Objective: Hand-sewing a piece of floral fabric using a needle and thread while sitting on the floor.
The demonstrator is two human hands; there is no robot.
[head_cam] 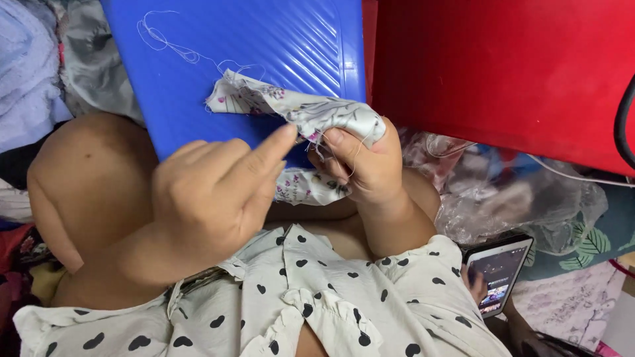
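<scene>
My right hand (367,165) is shut on a piece of white floral cloth (311,109), which is draped over its fingertips with the thumb pressing on it. More of this cloth hangs below the hand. My left hand (211,192) has its index finger stretched out, the tip touching the cloth's edge, and its other fingers are curled. Its thumb is hidden, so I cannot tell whether it pinches anything. A thin white thread (169,43) trails from the cloth across a blue ribbed plastic board (264,39) behind both hands.
A red box-like surface (503,73) fills the upper right, with a black cable (622,119) on it. Crumpled clear plastic (503,198) lies below it. Another person's fingers hold a lit phone (497,272) at lower right. My bare knee (86,178) and piled clothes (33,66) are at left.
</scene>
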